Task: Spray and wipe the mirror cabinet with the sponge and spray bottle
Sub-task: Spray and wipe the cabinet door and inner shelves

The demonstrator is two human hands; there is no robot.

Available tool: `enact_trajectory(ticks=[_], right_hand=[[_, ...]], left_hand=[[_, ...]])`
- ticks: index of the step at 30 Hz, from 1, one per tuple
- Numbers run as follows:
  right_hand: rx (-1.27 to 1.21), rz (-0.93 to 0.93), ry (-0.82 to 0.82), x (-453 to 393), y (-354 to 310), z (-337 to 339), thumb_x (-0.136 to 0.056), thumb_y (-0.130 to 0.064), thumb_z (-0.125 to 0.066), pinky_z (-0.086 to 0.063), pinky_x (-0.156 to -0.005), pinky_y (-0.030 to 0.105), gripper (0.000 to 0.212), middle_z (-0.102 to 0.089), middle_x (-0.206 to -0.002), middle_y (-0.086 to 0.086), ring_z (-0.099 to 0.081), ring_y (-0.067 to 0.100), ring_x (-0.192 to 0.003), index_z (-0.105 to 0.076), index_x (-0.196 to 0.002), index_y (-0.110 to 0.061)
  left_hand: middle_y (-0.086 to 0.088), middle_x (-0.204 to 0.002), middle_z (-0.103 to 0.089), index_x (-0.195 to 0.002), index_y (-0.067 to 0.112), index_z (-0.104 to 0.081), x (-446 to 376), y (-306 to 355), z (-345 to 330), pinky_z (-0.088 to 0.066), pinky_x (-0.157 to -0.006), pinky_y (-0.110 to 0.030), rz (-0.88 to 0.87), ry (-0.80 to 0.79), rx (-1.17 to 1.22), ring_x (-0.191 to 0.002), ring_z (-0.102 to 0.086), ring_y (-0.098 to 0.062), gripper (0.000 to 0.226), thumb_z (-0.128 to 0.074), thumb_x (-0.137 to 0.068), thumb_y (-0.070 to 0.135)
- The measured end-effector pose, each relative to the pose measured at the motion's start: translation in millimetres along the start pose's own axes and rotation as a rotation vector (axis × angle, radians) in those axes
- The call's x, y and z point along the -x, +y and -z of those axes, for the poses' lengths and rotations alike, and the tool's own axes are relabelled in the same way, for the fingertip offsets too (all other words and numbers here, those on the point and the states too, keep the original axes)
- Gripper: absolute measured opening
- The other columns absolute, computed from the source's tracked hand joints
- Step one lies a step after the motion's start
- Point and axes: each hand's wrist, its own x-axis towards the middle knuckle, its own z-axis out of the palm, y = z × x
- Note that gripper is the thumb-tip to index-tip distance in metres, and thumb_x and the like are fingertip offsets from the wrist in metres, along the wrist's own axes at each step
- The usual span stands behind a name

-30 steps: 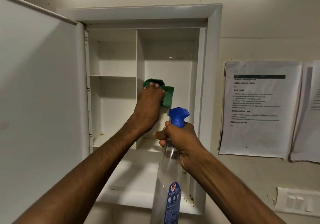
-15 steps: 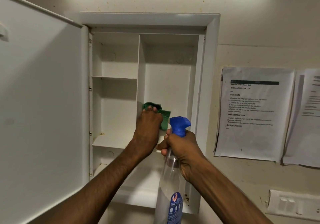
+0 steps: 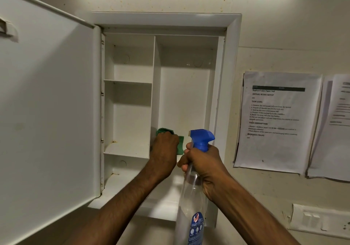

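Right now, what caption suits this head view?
Left hand wipes cabinet with sponge; right hand holds spray bottle.

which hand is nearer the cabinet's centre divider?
Left. The left hand presses the sponge at the centre divider; the right hand holds the spray bottle farther right.

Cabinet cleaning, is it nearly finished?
Not yet, probably. The cabinet door is already open. The left hand presses the green sponge low in the tall right compartment, and the right hand grips the spray bottle. Brownish spots remain at the corners of the left shelves, so those likely need wiping.
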Motion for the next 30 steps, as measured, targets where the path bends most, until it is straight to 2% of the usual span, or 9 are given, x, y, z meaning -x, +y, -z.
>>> enact_trajectory(ticks=[3,9,13,16,19,21,23,26,30], right_hand=[[-0.012,-0.008,-0.003,3.2,0.8,3.1,-0.078,0.014,-0.055,-0.050,-0.054,0.031,0.024,-0.055,-0.052,0.003,-0.054,0.018,-0.050,-0.058,-0.082,-0.009],[0.002,-0.013,-0.008,7.9,-0.7,8.7,-0.078,0.016,-0.053,-0.050,-0.054,0.030,0.025,-0.057,-0.052,0.003,-0.054,0.018,-0.050,-0.057,-0.083,-0.008],[0.011,0.017,0.007,9.2,-6.5,7.5,-0.081,0.014,-0.056,-0.051,-0.052,0.028,0.026,-0.058,-0.063,0.007,-0.055,0.017,-0.050,-0.058,-0.095,-0.007],[0.033,0.069,0.001,7.9,-22.1,6.2,-0.080,0.011,-0.058,-0.053,-0.054,0.030,0.028,-0.063,-0.070,0.010,-0.060,0.017,-0.052,-0.058,-0.100,-0.009],[0.016,0.128,0.018,2.3,-45.6,3.8,-0.081,0.006,-0.061,-0.055,-0.059,0.034,0.029,-0.068,-0.073,0.009,-0.066,0.020,-0.062,-0.059,-0.103,-0.012],[0.007,0.157,0.037,-2.3,-61.0,0.2,-0.082,0.004,-0.062,-0.055,-0.061,0.035,0.027,-0.070,-0.073,0.007,-0.068,0.020,-0.063,-0.059,-0.104,-0.013],[0.022,0.163,0.036,-7.5,-75.6,-6.0,-0.085,0.001,-0.061,-0.055,-0.060,0.035,0.022,-0.073,-0.075,0.008,-0.066,0.019,-0.061,-0.058,-0.103,-0.012],[0.068,0.131,0.028,-15.2,-94.2,-16.3,-0.085,0.004,-0.061,-0.054,-0.056,0.032,0.023,-0.072,-0.062,0.006,-0.065,0.021,-0.062,-0.056,-0.103,-0.010],[0.138,0.102,0.064,-25.6,-112.2,-32.0,-0.081,0.007,-0.062,-0.053,-0.056,0.031,0.025,-0.073,-0.090,0.024,-0.056,0.018,-0.048,-0.053,-0.099,-0.008]], left_hand=[[-0.009,-0.112,-0.064,-0.105,0.007,-0.060,2.2,1.4,4.5,-0.045,-0.088,-0.028,-0.007,-0.012,-0.025,-0.104,-0.059,-0.021,0.016,-0.057,-0.090,0.011],[-0.012,-0.116,-0.059,-0.112,0.006,-0.059,-5.0,0.4,13.7,-0.044,-0.091,-0.030,-0.007,-0.090,0.036,-0.108,-0.056,-0.024,0.032,-0.066,-0.084,0.020],[-0.010,-0.110,-0.063,-0.108,0.006,-0.063,-11.3,-7.5,26.6,-0.045,-0.081,-0.028,0.076,-0.160,0.258,-0.100,-0.059,-0.023,0.035,-0.062,-0.087,0.034],[-0.010,-0.102,-0.068,-0.104,0.007,-0.067,-9.9,-20.7,36.8,-0.051,-0.080,-0.032,0.188,-0.126,0.512,-0.091,-0.064,-0.025,0.027,-0.058,-0.089,0.028],[-0.010,-0.095,-0.067,-0.098,0.008,-0.065,-5.1,-29.1,51.7,-0.055,-0.078,-0.033,0.316,-0.023,0.765,-0.086,-0.064,-0.026,0.020,-0.055,-0.086,0.020],[-0.011,-0.091,-0.066,-0.086,0.011,-0.062,-2.3,-29.1,66.5,-0.057,-0.078,-0.039,0.396,0.105,0.990,-0.082,-0.064,-0.026,0.009,-0.054,-0.084,0.015],[-0.011,-0.088,-0.067,-0.079,0.014,-0.060,-4.3,-27.8,85.1,-0.057,-0.078,-0.041,0.434,0.274,1.115,-0.080,-0.065,-0.026,0.009,-0.053,-0.085,0.013],[-0.011,-0.090,-0.067,-0.096,0.007,-0.065,-16.4,-23.8,112.9,-0.055,-0.070,-0.031,0.461,0.472,1.144,-0.081,-0.065,-0.024,0.017,-0.051,-0.088,0.012],[-0.007,-0.086,-0.064,-0.102,0.004,-0.063,-40.6,-22.5,142.2,-0.046,-0.066,-0.027,0.452,0.658,1.078,-0.076,-0.061,-0.020,0.021,-0.052,-0.085,0.006]])
